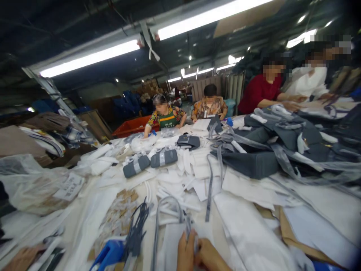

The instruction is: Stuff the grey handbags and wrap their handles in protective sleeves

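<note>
Strip lights [89,59] hang over a dim workshop in the head view, above a crowded bench [149,241] where co-workers [256,92] sit or lean on the far side, well apart from the person's own hands. Low in the middle, the left hand [186,250] has thumb and finger closed on a grey strap end [188,223], which rises just past the fingertips; the right hand [210,254] is curled against it, though I cannot tell what its fingers grip. A looped strap [156,218] arches just beyond and left of the left hand, beside a pale panel [172,241]; whether loop and end are one piece is unclear. Left of the left hand lie dark cords [138,226] and a blue plastic object [108,254]; right of the right hand spreads a white sheet [248,226], with dark bags [254,162] farther off. The step in hand looks like close fingertip work on the strap end; as I judge it, the next move calls for a steady left pinch and small right-hand adjustments, clear of the loop.
</note>
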Demonstrator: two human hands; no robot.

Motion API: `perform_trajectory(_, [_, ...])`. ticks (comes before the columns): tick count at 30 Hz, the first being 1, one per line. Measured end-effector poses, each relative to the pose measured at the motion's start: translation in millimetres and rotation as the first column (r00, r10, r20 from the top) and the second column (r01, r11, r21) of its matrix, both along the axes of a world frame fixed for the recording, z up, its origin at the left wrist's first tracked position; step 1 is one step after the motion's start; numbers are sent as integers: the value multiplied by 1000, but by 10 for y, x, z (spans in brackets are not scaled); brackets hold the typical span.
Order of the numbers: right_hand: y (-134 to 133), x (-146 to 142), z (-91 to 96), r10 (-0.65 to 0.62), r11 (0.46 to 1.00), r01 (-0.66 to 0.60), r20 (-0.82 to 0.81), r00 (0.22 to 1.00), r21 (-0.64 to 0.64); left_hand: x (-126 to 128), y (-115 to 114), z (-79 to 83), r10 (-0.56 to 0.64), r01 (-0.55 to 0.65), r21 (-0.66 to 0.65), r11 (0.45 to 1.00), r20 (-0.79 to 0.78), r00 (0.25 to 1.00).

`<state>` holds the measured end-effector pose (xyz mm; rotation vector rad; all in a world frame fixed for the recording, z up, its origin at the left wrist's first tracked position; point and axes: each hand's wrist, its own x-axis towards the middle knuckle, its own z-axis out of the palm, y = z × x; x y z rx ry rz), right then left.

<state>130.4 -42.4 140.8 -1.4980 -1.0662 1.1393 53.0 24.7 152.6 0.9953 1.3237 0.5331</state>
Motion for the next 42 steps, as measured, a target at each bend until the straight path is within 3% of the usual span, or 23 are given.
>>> perform_trajectory(1, [10, 15, -53, 8, 1000, -9, -18, 1000, -11, 2, 22, -93, 12, -11, -40, 999, 15, 1000])
perform_trajectory(2, [20, 39, -103, 27, 999, -27, -5, 1000, 25, 3, 48, -178, 37, -26, -87, 996, 128, 991])
perform_trajectory(4, [36, 107, -193, 73, 985, -82, 62, 995, 149, 9, 103, -318, 87, 6, -298, 955, 296, 951])
perform_trajectory(6, [46, 175, -269, 106, 970, -130, 121, 987, 205, 18, 140, -419, 125, -9, -320, 948, 343, 931])
perform_trajectory(9, [72, 210, -360, 92, 996, -91, 100, 991, -14, 28, 126, -517, 91, -60, -130, 990, 239, 967])
perform_trajectory(11, [110, 167, -405, 61, 976, -54, 27, 998, -209, 31, 90, -553, 65, -66, -3, 998, 150, 987])
perform_trajectory(13, [154, 80, -436, 11, 963, -22, -41, 999, -269, 36, 60, -564, 51, -57, 59, 997, 104, 993])
perform_trajectory(17, [227, -103, -471, -85, 977, 70, -64, 994, -203, 60, 44, -533, 44, -50, 52, 997, 97, 994])
perform_trajectory(22, [252, -96, -535, -37, 981, 20, -87, 996, -192, 72, 75, -495, 39, -40, 3, 999, 115, 993])
perform_trajectory(26, [170, -3, -602, -25, 999, 24, -28, 999, -39, 51, 172, -540, 76, -37, -180, 983, 215, 974])
perform_trajectory(29, [102, 37, -618, 49, 996, -54, 59, 997, 76, 57, 225, -632, 131, -41, -308, 951, 277, 952])
perform_trajectory(31, [90, 54, -606, 60, 996, -65, 93, 994, 55, 79, 212, -697, 120, -47, -279, 959, 251, 960])
perform_trajectory(35, [123, 107, -578, -10, 992, 19, 72, 997, -125, 102, 111, -764, 38, -25, -125, 992, 99, 994])
perform_trajectory(40, [100, 225, -586, 26, 975, -3, 102, 994, -223, -73, 97, -716, 121, -120, 63, 991, -8, 993])
perform_trajectory(42, [70, 247, -589, 36, 978, -10, 123, 992, -209, -166, 127, -671, 96, -89, 118, 989, -55, 994])
